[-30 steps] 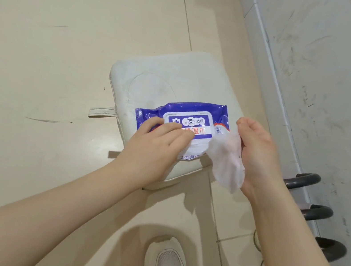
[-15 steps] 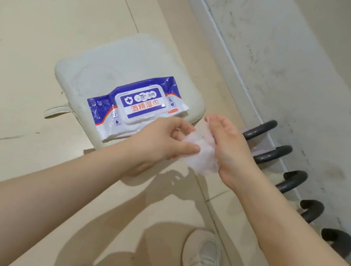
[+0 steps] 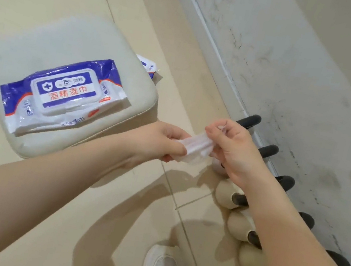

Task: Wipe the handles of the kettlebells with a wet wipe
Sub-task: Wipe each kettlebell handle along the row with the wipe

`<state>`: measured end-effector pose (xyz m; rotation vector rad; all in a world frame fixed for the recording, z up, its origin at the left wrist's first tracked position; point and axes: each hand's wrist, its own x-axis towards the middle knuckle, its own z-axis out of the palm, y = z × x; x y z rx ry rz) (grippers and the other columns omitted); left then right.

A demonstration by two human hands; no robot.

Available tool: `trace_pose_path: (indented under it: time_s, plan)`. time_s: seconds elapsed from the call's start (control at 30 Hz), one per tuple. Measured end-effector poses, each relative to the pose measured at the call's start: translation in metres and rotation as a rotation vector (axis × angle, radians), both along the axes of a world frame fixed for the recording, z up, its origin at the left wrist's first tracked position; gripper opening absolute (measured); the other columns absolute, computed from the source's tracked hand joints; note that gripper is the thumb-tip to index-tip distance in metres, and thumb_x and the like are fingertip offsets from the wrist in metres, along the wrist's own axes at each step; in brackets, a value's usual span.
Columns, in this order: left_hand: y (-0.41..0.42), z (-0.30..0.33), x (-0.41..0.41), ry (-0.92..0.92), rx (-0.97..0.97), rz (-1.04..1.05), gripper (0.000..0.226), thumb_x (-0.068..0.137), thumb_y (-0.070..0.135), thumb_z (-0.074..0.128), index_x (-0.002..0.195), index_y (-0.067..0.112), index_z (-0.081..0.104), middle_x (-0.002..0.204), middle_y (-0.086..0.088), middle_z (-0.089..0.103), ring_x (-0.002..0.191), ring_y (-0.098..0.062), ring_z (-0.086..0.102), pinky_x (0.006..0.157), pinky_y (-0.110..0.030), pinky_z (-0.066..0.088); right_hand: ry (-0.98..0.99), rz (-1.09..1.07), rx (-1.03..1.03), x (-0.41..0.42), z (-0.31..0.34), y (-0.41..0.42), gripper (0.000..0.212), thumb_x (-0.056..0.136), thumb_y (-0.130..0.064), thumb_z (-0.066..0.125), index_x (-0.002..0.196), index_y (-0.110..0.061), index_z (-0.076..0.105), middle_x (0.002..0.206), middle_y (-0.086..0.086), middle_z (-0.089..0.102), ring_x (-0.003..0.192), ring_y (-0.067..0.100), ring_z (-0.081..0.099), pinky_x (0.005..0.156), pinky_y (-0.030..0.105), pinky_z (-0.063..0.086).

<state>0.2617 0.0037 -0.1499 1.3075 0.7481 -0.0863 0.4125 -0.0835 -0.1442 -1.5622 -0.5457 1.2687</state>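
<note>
Above the floor beside kettlebells lining the wall, left hand and right hand each grip wet wipe

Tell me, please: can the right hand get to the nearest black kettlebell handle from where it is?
Probably yes. The right hand, holding the wet wipe with the left hand, sits just beside the kettlebell handle, and nothing lies between them.

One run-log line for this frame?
left hand and right hand: both hold wet wipe | pack: lid closed | kettlebell handles: not yet wiped
</note>
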Motion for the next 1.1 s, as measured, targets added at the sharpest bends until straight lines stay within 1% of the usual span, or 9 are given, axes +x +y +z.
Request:
trace_pose_path:
  time_s: [0.07,0.2,0.37,0.53,0.63,0.73,0.87,1.0,1.1]
  plan:
    - [0.0,0.003,0.019,-0.01,-0.055,0.007,0.017,0.066,0.006,0.051,0.072,0.014,0.065,0.06,0.003,0.048,0.053,-0.007,0.041,0.049,-0.011,0.036,0.065,-0.041,0.023,0.015,-0.003,0.001,0.018,0.093,-0.007,0.049,0.076,-0.011,0.05,0.072,0.006,0.053,0.064,0.014,0.061,0.052,0.022,0.052]
    - [-0.002,0.001,0.049,-0.029,-0.099,0.131,0.011,0.063,0.006,0.049,0.062,0.013,0.058,0.054,0.001,0.046,0.047,-0.009,0.039,0.047,-0.013,0.034,0.321,-0.157,0.019,0.035,-0.009,0.0,0.02,0.098,-0.015,0.041,0.079,-0.01,0.045,0.093,0.018,0.049,0.09,0.03,0.053,0.077,0.034,0.049]
    - [-0.002,-0.011,0.066,0.056,-0.093,0.041,0.037,0.076,0.011,0.055,0.041,0.014,0.041,0.043,-0.002,0.036,0.048,-0.018,0.033,0.051,-0.02,0.033,0.017,-0.167,-0.048,0.051,-0.021,-0.011,0.024,0.099,-0.021,0.039,0.082,-0.017,0.056,0.087,0.009,0.055,0.086,0.022,0.056,0.08,0.037,0.047]
    - [0.011,-0.034,0.071,0.168,0.076,0.089,0.049,0.081,0.033,0.063,0.038,0.023,0.042,0.041,0.007,0.033,0.043,-0.011,0.03,0.048,-0.019,0.025,-0.015,-0.208,-0.163,0.066,-0.034,-0.02,0.018,0.091,-0.028,0.053,0.085,-0.015,0.064,0.084,0.006,0.061,0.084,0.024,0.057,0.076,0.039,0.047]
    - [0.015,-0.048,0.077,0.145,0.076,0.096,0.028,0.069,0.027,0.063,0.047,0.021,0.048,0.056,0.004,0.05,0.058,-0.01,0.048,0.058,-0.019,0.038,-0.042,-0.111,-0.199,0.074,-0.041,-0.033,0.016,0.078,-0.027,0.069,0.09,-0.016,0.068,0.09,0.01,0.065,0.083,0.023,0.06,0.077,0.04,0.05]
    - [0.019,-0.058,0.09,0.009,-0.154,0.185,0.02,0.076,0.01,0.059,0.06,0.013,0.049,0.074,0.0,0.066,0.074,-0.013,0.062,0.071,-0.022,0.054,-0.167,0.025,-0.329,0.078,-0.045,-0.043,0.015,0.077,-0.025,0.07,0.074,-0.011,0.067,0.075,0.01,0.062,0.073,0.023,0.056,0.075,0.042,0.049]
    - [0.018,-0.073,0.107,0.006,-0.273,0.196,0.027,0.088,0.001,0.051,0.065,0.016,0.05,0.06,0.002,0.064,0.05,-0.008,0.06,0.047,-0.018,0.05,-0.101,-0.2,-0.263,0.08,-0.051,-0.046,0.014,0.077,-0.029,0.068,0.069,-0.018,0.064,0.077,0.01,0.059,0.077,0.024,0.053,0.075,0.043,0.045]
    - [0.019,-0.093,0.108,0.109,-0.089,0.021,0.009,0.088,0.015,0.059,0.089,0.013,0.05,0.05,0.003,0.051,0.038,-0.008,0.04,0.039,-0.017,0.033,0.094,-0.444,-0.166,0.068,-0.055,-0.048,0.019,0.086,-0.023,0.056,0.092,-0.008,0.066,0.093,0.013,0.063,0.087,0.027,0.059,0.083,0.038,0.048]
    - [0.018,-0.105,0.11,0.187,0.146,0.125,0.02,0.085,0.03,0.062,0.093,0.017,0.047,0.061,0.004,0.047,0.046,-0.01,0.039,0.043,-0.019,0.032,-0.065,-0.737,-0.268,0.062,-0.05,-0.042,0.009,0.091,-0.019,0.052,0.087,-0.015,0.059,0.074,0.005,0.059,0.063,0.014,0.054,0.058,0.023,0.05]
